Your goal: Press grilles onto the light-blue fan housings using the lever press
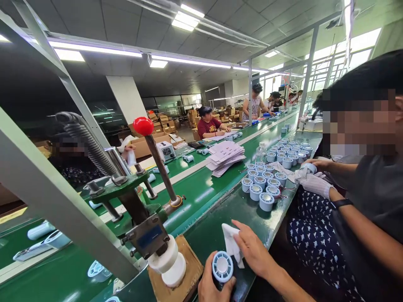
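Saw a long green belt [185,197] running off into the room, with a bench [204,235] alongside. Found a press [147,235] at the near left, a group of other parts [255,192] farther up the bench, then a brown board [192,268] under the press with white blocks [174,270] on top.

Held the right hand [253,249] just beside the left, fingers long and half spread, with a white cloth [232,242] apparently pinched at the thumb side. Had the left hand [211,287] curled round one pale blue part [222,266], closed to its width, above the bench and right of the board.

Judged the cloth soft, limp and best taken by a bunched fold. Judged the part light and stiff, probably moulded plastic, smooth enough to turn in a loose hold. Seemed best gripped round the outer wall, clear of the spoked ring and grey centre, perhaps the easiest spots to mark.

Lost the left wrist at the bottom of the view. Could not see the part's underside, nor tell fabric from paper in the cloth, nor judge the force of either grip.
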Tool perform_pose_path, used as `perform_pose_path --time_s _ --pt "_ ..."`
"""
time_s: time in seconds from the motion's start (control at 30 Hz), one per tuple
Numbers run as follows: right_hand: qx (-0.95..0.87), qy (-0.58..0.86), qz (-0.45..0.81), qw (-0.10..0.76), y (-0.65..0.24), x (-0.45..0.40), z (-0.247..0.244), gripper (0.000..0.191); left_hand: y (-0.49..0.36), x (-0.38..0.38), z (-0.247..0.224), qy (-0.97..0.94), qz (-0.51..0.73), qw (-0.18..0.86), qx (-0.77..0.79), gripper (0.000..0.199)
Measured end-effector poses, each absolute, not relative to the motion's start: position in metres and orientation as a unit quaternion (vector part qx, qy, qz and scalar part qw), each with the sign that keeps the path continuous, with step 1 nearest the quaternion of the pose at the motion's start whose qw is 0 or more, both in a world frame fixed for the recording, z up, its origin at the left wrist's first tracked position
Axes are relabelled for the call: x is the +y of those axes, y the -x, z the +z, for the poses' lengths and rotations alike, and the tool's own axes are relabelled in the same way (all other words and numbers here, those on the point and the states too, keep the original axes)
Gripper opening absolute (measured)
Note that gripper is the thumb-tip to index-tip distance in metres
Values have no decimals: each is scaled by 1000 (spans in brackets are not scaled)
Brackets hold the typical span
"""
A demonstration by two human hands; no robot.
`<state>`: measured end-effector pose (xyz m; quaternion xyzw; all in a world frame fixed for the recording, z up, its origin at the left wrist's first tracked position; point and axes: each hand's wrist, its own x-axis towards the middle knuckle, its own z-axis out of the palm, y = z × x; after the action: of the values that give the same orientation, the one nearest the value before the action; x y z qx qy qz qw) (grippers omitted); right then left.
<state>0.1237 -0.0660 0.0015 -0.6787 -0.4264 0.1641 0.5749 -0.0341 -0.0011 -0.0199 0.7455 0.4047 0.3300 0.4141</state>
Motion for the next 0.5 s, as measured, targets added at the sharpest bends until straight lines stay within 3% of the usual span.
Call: perform_pose_path --time_s 0.17,0.5 --pt "-295 660 213 657 -139 -77 -18 62 36 0 -15 -748 349 423 374 58" --pt "-114 500 299 805 -141 -107 -18 56 37 -2 -9 -726 368 434 387 57"
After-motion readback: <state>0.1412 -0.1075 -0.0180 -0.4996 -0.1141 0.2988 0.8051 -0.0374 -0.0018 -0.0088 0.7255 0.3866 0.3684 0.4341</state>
